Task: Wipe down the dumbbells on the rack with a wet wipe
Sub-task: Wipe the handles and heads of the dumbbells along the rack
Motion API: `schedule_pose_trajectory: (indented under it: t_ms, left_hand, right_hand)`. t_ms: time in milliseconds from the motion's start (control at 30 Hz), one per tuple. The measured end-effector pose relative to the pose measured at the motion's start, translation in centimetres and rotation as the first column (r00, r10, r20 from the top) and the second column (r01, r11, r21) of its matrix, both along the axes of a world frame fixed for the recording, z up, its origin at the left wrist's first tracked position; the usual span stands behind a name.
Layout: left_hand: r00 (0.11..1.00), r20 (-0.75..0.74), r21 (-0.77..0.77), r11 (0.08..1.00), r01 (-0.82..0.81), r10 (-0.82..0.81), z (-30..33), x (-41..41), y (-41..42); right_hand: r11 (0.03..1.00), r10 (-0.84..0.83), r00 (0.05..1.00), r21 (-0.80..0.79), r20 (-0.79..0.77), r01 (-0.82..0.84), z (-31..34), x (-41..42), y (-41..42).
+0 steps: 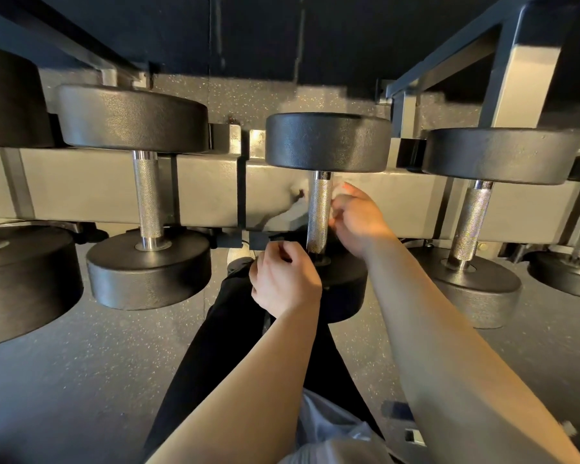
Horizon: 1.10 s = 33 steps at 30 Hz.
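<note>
The black round-headed dumbbell with a knurled silver metal handle (pixel 319 216) is lying across the grey metal rack rail (pixel 91 192) in the middle of the view, far head up on the rail, near head hanging towards the speckled grey rubber floor (pixel 81 363). The right hand (pixel 360 219) is sitting just right of the handle with its fingers curled, pinching a small white wet wipe (pixel 336 192) against the upper part of the handle. The left hand (pixel 283 279) is resting at the near head, fingers curled in a loose fist; whether it is gripping the head or only touching it cannot be told. No writing or brand is showing legibly on any head. Six dumbbells are in view: two to the left of the middle one, the outer one cut off by the edge, and two to the right, plus a head at the far left corner
</note>
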<state>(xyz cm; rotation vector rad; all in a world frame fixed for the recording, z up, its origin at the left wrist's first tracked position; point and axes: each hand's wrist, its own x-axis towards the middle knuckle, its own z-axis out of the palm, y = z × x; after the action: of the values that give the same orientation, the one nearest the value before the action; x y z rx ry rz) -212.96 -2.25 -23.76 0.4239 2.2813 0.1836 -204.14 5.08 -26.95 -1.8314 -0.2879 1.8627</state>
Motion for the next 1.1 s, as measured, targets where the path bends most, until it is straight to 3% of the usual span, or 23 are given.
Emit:
schedule_pose_trajectory:
  t_ms: [67,133,200,267,333,400,467,600,667,700,767,800,833,900,967,1000,1033,1100]
  left_hand:
    - [1.000,0.004,0.010,1.000,0.000,0.000,-0.1,0.0,-0.1]
    - [1.000,0.000,0.031,1.000,0.004,-0.004,-0.1,0.1,-0.2]
    - [1.000,-0.006,0.047,0.999,0.005,-0.005,-0.1,0.0,-0.2]
    - [1.000,-0.003,0.048,0.999,-0.003,0.003,-0.2,-0.1,-0.3]
    - [1.000,0.003,0.054,0.998,-0.014,0.014,-0.2,0.0,-0.3]
    - [1.000,0.005,0.056,0.998,-0.011,0.011,-0.1,0.0,-0.2]
    - [1.000,0.005,0.050,0.999,-0.012,0.012,0.0,0.0,-0.1]
    - [0.999,0.020,0.018,0.999,-0.028,0.028,0.0,-0.1,-0.1]
    - [1.000,0.025,0.014,1.000,-0.018,0.018,0.2,0.0,0.0]
    - [1.000,0.027,0.016,1.000,-0.011,0.010,0.3,0.0,0.0]
    - [0.999,0.039,0.021,1.000,-0.001,0.000,0.5,0.0,0.0]
    - [0.999,0.045,0.021,1.000,0.001,-0.002,0.5,0.0,0.0]
    - [0.999,0.050,0.022,1.000,0.000,-0.001,0.5,-0.1,-0.1]
    - [0.998,0.055,0.031,0.999,-0.009,0.007,0.4,-0.2,-0.2]
    - [0.998,0.055,0.036,0.999,-0.014,0.012,0.4,-0.2,-0.4]
    - [0.999,0.051,0.043,0.999,-0.021,0.019,0.3,-0.2,-0.4]
    - [0.998,0.050,0.053,0.998,-0.029,0.026,0.3,-0.2,-0.4]
    - [0.998,0.054,0.068,0.997,-0.038,0.035,0.3,-0.1,-0.4]
  right_hand:
    - [0.999,0.027,0.997,-0.032,-0.078,-0.030,-0.2,0.6,-0.2]
    - [0.967,0.247,0.965,-0.044,-0.088,-0.251,-0.8,2.0,-0.3]
    - [0.790,0.609,0.793,-0.083,-0.007,-0.607,-1.2,3.0,-0.5]
    - [0.678,0.729,0.684,-0.166,0.024,-0.716,-1.2,3.2,-0.7]
    - [0.773,0.623,0.782,-0.151,0.003,-0.616,-0.4,2.9,-0.3]
    - [0.951,0.300,0.954,-0.076,-0.004,-0.300,0.5,2.5,0.9]
    - [0.997,0.076,0.994,-0.013,0.075,-0.075,1.2,1.8,2.1]
    - [0.994,0.093,0.979,0.044,0.179,-0.102,1.6,-0.4,-0.4]
    - [0.976,0.184,0.949,0.071,0.256,-0.208,2.0,0.0,-3.1]
    - [0.931,0.314,0.890,0.079,0.330,-0.357,2.6,0.5,-4.1]
    - [0.733,0.607,0.661,0.010,0.441,-0.680,3.9,1.5,-5.8]
    - [0.622,0.697,0.536,-0.032,0.476,-0.782,4.4,1.9,-6.3]
    - [0.559,0.737,0.468,-0.049,0.488,-0.828,4.8,2.2,-6.6]
    - [0.590,0.691,0.516,0.017,0.506,-0.807,5.8,2.3,-6.2]
    - [0.644,0.499,0.614,0.211,0.612,-0.735,6.3,2.1,-4.9]
    - [0.584,0.417,0.587,0.290,0.694,-0.758,6.2,1.9,-4.1]
    - [0.473,0.354,0.493,0.303,0.794,-0.827,5.6,1.7,-3.4]
    - [0.235,0.268,0.196,0.133,0.943,-0.963,4.2,1.3,-2.0]
